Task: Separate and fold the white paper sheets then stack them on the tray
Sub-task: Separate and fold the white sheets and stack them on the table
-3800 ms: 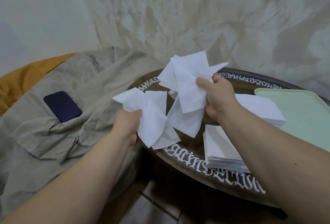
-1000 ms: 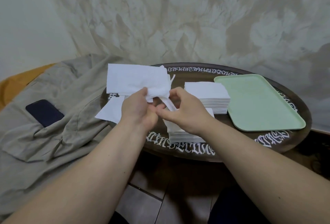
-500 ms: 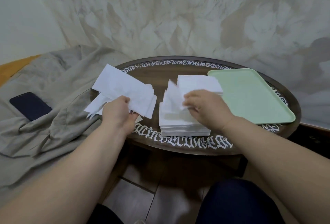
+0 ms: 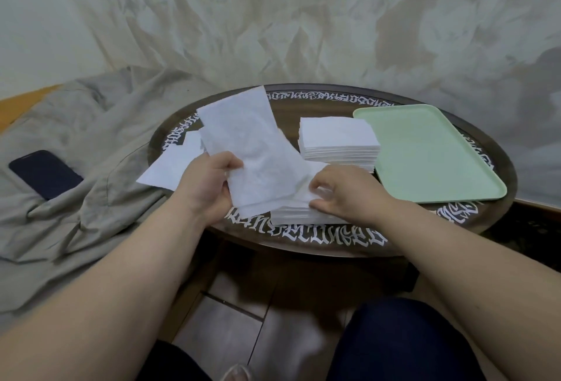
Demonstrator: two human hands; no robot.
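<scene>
My left hand (image 4: 209, 186) fingers pinch 1 loose sheet (image 4: 252, 156) w/ its long axis running up-left away from them, right hand (image 4: 343, 195) fingers curl on its near corner atop the stack (image 4: 291, 216), tray (image 4: 425, 153) beyond-right, empty.

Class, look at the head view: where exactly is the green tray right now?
The green tray sits at the right end of the round table, just right of the far paper stack, with nothing on it.
</scene>
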